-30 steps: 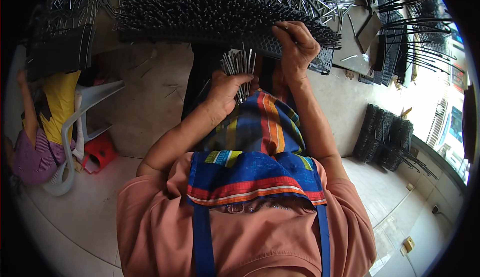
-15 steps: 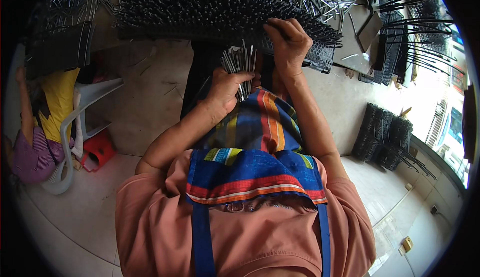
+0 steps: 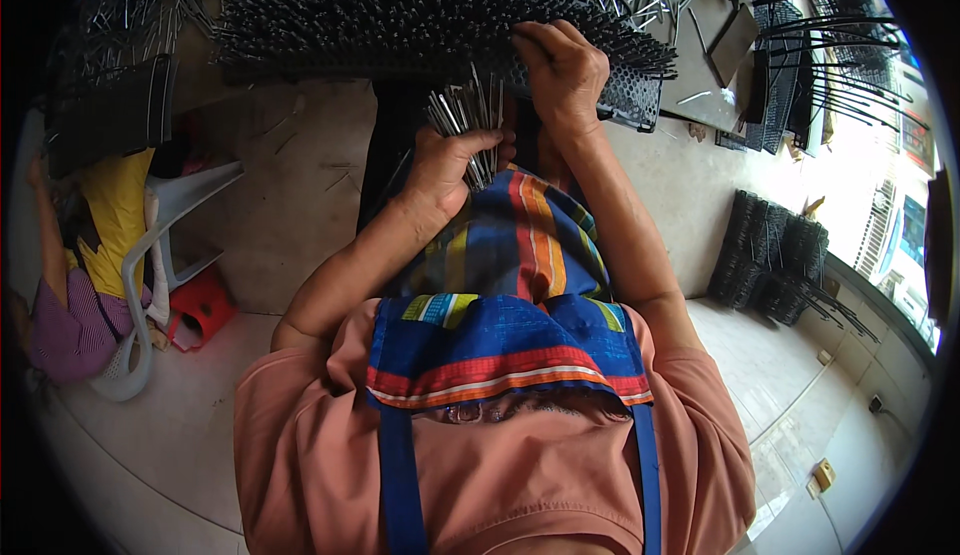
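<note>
My left hand [image 3: 443,169] is closed around a bundle of thin metal rods [image 3: 462,107], which fan out upward in front of my apron. The thumb lies across them. Just above and to the right, my right hand [image 3: 570,80] is at the near edge of a black perforated board [image 3: 632,103]. Its thumb and fingers are pinched together; whatever is between them is too small or hidden to make out. Dense rows of dark rods [image 3: 420,23] stand upright in the board, covering most of it except a strip of bare holes at the near right.
Loose metal rods [image 3: 160,5] lie heaped behind the board. Black racks with long prongs [image 3: 840,50] stand at the right, and black bundles [image 3: 765,255] sit on the floor. To the left are another person [image 3: 85,305], a pale plastic chair [image 3: 135,285] and a red container [image 3: 203,307].
My right hand has shifted slightly left along the board's near edge, still pinched. The rod bundle in my left hand leans a little more to the left. The view has moved slightly.
</note>
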### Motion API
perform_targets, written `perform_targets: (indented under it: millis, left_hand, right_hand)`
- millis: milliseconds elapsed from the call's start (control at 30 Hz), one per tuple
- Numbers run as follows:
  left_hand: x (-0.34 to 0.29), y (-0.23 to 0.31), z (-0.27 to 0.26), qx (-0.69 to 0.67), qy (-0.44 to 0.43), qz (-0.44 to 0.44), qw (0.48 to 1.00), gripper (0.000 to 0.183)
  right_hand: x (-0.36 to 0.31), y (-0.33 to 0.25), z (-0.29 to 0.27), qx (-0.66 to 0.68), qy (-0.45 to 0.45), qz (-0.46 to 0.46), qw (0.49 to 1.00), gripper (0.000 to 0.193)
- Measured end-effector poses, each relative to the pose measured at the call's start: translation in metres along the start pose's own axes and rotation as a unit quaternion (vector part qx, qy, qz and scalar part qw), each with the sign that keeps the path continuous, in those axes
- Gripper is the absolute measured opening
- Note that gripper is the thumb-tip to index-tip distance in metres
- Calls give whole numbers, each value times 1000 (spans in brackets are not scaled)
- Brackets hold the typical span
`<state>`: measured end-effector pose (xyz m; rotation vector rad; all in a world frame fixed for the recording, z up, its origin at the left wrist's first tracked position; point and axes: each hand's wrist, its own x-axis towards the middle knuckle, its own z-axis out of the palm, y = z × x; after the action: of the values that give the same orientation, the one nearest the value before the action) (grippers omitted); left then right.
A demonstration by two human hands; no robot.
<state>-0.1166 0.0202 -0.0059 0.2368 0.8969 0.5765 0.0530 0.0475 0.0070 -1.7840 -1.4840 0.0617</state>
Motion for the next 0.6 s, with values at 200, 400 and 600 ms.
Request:
perform_targets:
  millis: [200,400,600]
  left_hand:
    - [2,2,1,10,-11,10,1000,26]
    - [4,-2,5,23,-46,35,998,26]
    - [-1,2,15,22,-24,3,999,24]
  right_hand:
    - [-8,7,-5,4,-4,-1,1000,17]
    - [-23,-9,-23,142,-103,138,975,18]
    - [-38,-9,-40,418,-208,414,782,7]
